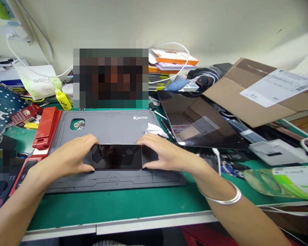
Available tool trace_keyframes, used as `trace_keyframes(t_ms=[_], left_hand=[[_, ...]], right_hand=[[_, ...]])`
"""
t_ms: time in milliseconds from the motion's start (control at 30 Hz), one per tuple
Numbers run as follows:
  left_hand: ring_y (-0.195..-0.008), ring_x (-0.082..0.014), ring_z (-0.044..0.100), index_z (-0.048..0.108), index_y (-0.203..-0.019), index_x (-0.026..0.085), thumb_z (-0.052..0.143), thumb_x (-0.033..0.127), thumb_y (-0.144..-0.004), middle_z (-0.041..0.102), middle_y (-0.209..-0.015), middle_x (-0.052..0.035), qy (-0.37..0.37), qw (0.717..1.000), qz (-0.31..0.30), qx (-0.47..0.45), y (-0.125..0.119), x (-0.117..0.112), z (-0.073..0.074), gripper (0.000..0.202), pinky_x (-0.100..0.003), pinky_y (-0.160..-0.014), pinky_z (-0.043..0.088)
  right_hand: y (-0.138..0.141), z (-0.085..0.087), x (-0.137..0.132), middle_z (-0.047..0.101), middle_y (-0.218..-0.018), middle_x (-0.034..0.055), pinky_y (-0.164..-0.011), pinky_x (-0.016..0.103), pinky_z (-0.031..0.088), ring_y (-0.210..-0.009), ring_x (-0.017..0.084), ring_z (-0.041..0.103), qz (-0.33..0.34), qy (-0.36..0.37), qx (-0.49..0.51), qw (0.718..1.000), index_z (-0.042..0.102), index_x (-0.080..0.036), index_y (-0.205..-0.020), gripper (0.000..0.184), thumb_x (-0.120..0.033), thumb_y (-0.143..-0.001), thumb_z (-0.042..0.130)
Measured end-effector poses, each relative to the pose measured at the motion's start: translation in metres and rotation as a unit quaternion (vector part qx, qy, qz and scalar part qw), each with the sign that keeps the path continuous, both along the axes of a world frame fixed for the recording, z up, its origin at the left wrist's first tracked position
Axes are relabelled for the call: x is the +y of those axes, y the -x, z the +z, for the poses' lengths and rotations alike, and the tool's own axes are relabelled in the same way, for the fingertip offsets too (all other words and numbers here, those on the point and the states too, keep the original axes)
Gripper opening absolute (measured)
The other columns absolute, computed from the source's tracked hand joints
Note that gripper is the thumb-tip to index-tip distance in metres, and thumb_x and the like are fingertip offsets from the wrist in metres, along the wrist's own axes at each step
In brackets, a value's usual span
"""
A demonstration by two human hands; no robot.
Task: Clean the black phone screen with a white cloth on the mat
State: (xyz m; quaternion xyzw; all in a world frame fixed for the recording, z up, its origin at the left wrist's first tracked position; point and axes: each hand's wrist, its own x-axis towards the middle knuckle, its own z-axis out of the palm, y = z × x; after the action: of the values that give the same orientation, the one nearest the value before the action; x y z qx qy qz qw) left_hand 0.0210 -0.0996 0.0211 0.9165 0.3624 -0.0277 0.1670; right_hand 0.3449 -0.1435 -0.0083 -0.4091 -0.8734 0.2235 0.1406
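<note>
A smartphone (116, 156) with a dark screen lies sideways over the grey work mat (113, 130). My left hand (78, 153) grips its left end, thumb at the near corner and fingers at the far corner. At the opposite end, my right hand (161, 152) holds the phone the same way. Whether the phone rests flat on the mat or is slightly raised I cannot tell. A crumpled white tissue (156, 130) lies just beyond my right hand. Small metal parts (79, 124) sit in the mat's cut-out at the upper left.
Left of the mat stand a red tool (46, 126) and a yellow bottle (63, 99). To the right are a black glass panel (197, 119), a pen (166, 128), a cardboard box (236, 89) and a white cable (217, 159). A pixelated area covers the back middle.
</note>
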Motion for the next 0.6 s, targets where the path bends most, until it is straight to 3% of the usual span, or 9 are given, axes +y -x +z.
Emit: trace_keyframes(t_ms=[433,600], left_hand=[[-0.105,-0.0262,0.060,0.048,-0.116,0.023,0.078,0.027,-0.074,0.060,-0.117,-0.0046,0.025,1.000,0.007,0.005,0.0033,0.0037,-0.0004,0.052,-0.034,-0.085,0.047],[-0.109,-0.0276,0.061,0.042,-0.130,0.020,0.080,0.026,-0.070,0.060,-0.124,-0.0089,0.014,1.000,0.010,-0.008,0.0030,0.0025,-0.0034,0.071,-0.035,-0.088,0.047]], right_hand=[[-0.0031,-0.0034,0.0007,0.061,-0.106,0.0086,-0.085,0.042,0.046,-0.095,0.026,0.055,-0.002,0.012,0.003,1.000,0.054,-0.018,-0.109,0.044,-0.028,-0.076,0.081],[-0.0011,-0.0018,-0.0012,0.061,-0.103,0.0078,-0.083,0.042,0.046,-0.094,0.026,0.055,-0.008,0.015,0.000,1.000,0.054,-0.018,-0.109,0.048,-0.031,-0.072,0.083]])
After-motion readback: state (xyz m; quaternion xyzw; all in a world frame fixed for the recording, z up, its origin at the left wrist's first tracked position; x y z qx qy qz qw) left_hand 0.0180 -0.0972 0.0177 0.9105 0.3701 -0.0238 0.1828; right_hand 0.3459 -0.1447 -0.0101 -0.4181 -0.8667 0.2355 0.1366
